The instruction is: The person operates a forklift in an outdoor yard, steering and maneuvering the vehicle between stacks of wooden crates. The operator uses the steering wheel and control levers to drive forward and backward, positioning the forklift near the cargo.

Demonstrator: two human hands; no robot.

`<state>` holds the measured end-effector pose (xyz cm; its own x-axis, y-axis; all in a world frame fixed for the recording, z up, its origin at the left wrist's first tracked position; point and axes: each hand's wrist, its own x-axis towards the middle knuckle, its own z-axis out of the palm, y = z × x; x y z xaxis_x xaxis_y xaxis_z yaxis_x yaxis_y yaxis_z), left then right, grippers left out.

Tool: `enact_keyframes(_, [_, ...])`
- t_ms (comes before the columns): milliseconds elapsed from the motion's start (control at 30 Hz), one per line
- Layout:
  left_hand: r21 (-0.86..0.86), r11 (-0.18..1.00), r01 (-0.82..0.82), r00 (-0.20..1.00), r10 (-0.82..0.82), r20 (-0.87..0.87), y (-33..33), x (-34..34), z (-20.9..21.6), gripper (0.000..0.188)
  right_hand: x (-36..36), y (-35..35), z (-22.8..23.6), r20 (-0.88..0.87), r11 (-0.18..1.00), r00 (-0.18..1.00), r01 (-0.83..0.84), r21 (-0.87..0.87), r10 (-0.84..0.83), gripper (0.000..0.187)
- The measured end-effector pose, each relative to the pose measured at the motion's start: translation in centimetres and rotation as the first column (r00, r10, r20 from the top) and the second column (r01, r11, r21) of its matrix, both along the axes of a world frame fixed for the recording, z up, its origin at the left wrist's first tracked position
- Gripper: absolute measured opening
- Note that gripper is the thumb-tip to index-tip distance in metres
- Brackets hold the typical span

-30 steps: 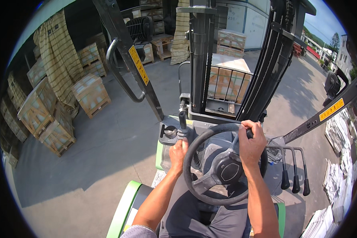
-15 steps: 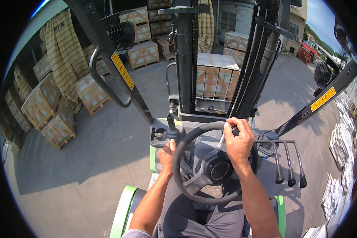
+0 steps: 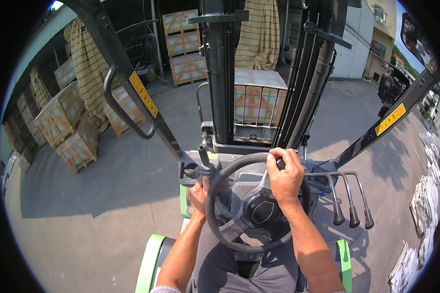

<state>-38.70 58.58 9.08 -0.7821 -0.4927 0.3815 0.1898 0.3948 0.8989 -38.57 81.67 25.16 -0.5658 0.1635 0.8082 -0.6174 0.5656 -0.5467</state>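
My right hand [image 3: 286, 177] is closed around the black spinner knob [image 3: 280, 163] at the upper right of the steering wheel [image 3: 212, 190]. To the left of the wheel, my left hand [image 3: 199, 196] is closed just below an upright black lever [image 3: 204, 154], its fingertips by the lever's base. What those fingers hold, if anything, is hidden. Beyond the dashboard stands the dark forklift mast [image 3: 222, 83]. Through it, behind the bars of the load guard, shows a wooden crate [image 3: 259, 103] with a pale top sheet.
Three black-knobbed control levers [image 3: 354, 215] stand right of the wheel. Stacked wooden crates [image 3: 73, 129] sit left, with more crates [image 3: 188, 68] ahead by a striped curtain [image 3: 259, 34]. White slab-like pieces [image 3: 425, 195] are piled along the right edge. A building stands ahead right.
The surroundings have shifted in view: the curtain and stacked crates ahead now sit differently behind the mast. Both hands keep their places on the wheel knob and by the lever.
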Motion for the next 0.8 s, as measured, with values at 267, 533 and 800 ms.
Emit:
enact_keyframes(267, [-0.096, 0.989, -0.116, 0.992, 0.121, 0.047, 2.0, 5.8, 1.1, 0.037, 5.1, 0.6, -0.5, 0.091, 0.997, 0.993, -0.074, -0.025, 0.076, 0.007])
enact_keyframes(533, [-0.077, 0.981, -0.176, 0.981, 0.182, 0.072, 2.3, 6.0, 0.6, 0.039, 4.7, 1.4, -0.8, 0.087, 0.992, 0.989, -0.124, 0.004, 0.123, 0.005])
enact_keyframes(800, [-0.042, 0.975, -0.218, 0.974, 0.22, 0.057, -4.7, 8.5, 0.2, 0.042, 6.1, -4.3, 0.5, 0.041, 0.985, 0.985, -0.168, 0.024, 0.167, 0.007])
